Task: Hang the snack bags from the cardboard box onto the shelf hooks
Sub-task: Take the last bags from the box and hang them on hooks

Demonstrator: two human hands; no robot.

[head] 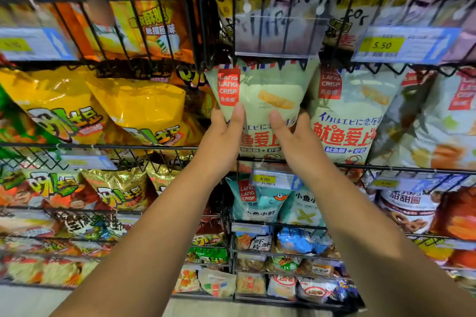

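Head camera view, looking forward and slightly up at a black wire snack rack point(108, 147) packed with bags. Two bare forearms reach up from the bottom of the frame and meet at one pale green, puffy plastic snack bag with a red label patch point(260, 100), in the middle of the rack.

The left hand point(221, 134) cups the bag's lower left edge, thumb laid across the front, fingers hidden behind. The right hand point(291, 136) cups the lower right edge in the same way. Both hands are closed on the bag, one at each side.

The bag stands upright, its long axis vertical, so its top edge lies straight above the grip. That top edge sits just under a clear plastic price-tag holder point(277, 33) and the dark rail of the shelf above. The hook itself cannot be made out there, so whether the bag is already on it is not clear.

An identical pale green bag point(347, 110) hangs just beside it on the right, touching or nearly so. Yellow foil bags point(139, 105) fill the section to the left.

Both hands are equally near. Any further move would likely be a small push up and back.

No cardboard box is in view.
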